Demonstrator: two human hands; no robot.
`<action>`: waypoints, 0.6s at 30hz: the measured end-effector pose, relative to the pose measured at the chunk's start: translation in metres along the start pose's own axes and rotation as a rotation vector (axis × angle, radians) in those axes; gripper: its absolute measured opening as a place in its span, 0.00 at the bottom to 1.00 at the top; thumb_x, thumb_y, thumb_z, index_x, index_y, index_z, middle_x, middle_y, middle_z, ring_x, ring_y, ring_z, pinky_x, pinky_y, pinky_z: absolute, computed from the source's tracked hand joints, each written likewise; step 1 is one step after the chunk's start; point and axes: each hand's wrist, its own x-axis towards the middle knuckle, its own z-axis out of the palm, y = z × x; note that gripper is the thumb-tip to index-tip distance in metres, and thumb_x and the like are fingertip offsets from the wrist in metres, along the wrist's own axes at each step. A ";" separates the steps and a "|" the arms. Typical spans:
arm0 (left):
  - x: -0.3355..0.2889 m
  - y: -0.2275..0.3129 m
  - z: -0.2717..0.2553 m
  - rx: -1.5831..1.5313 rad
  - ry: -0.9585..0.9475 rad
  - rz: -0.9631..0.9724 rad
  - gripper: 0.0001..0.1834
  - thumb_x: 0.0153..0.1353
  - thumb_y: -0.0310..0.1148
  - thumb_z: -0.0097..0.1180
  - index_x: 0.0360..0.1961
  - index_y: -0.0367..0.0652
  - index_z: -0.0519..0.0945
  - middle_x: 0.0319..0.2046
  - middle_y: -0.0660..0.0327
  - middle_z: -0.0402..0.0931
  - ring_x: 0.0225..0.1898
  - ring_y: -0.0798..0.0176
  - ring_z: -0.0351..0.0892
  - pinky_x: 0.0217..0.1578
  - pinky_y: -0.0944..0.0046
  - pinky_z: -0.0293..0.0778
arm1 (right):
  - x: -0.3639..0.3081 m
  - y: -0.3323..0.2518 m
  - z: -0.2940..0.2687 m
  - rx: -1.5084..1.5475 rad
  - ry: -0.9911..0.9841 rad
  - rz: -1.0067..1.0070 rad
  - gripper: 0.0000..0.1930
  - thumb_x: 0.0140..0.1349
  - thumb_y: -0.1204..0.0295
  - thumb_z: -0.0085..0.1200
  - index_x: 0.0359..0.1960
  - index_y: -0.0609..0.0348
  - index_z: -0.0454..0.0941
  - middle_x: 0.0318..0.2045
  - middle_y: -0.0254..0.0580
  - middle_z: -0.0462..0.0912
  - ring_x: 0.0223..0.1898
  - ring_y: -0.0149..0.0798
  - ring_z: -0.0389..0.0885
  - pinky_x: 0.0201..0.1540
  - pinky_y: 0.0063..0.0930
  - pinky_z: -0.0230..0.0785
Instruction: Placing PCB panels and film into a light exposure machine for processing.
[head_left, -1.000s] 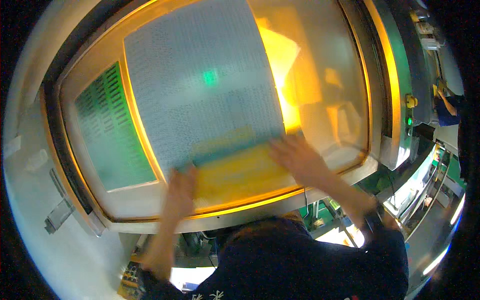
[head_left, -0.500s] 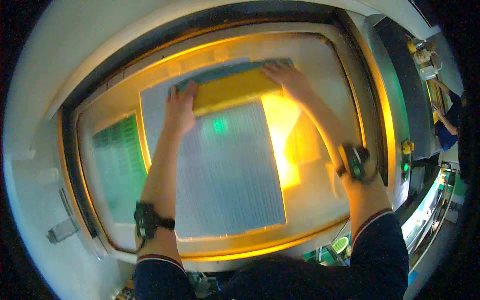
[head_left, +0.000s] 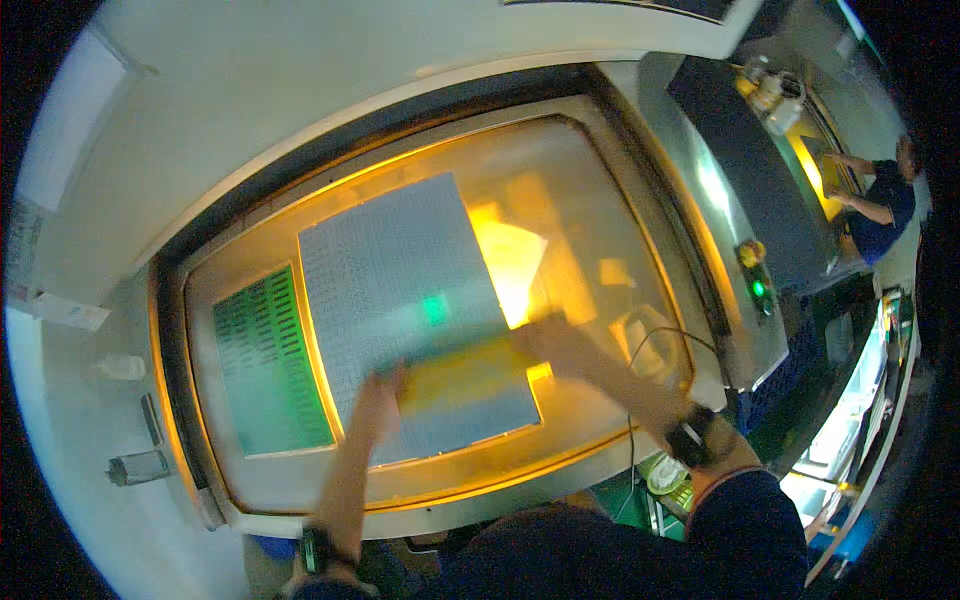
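Observation:
A long yellow-and-teal bar [head_left: 462, 375], smeared by motion, lies across the near part of a blue-grey rectangular sheet [head_left: 390, 255]. My left hand [head_left: 383, 388] grips the bar's left end, and my right hand [head_left: 543, 338] has hold of its right end. Finger detail is blurred on both hands. The sheet rests on a wide, framed metal bed [head_left: 275, 490] lit amber. Beside it on the left is a green panel [head_left: 270, 380] with rows of dark marks. A green light spot shows on the sheet just beyond the bar.
Raised dark edging [head_left: 180, 390] surrounds the bed. A thin cable [head_left: 632, 455] hangs over its near right side. To the right stand a control box with a green light [head_left: 757, 287] and a dark worktop [head_left: 745, 170]. A co-worker [head_left: 880, 210] handles a yellow-lit panel farther off.
Both hands have drawn the bar from the sheet's far edge toward me, close to its near edge. The head view has shifted too, showing more wall at the top.

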 end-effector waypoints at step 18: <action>-0.181 0.157 0.096 -0.085 0.042 0.067 0.47 0.53 0.57 0.57 0.69 0.42 0.61 0.61 0.50 0.71 0.62 0.50 0.70 0.60 0.47 0.68 | -0.388 0.105 -0.093 0.333 0.674 0.726 0.24 0.66 0.64 0.53 0.60 0.64 0.68 0.54 0.55 0.75 0.54 0.47 0.76 0.49 0.41 0.74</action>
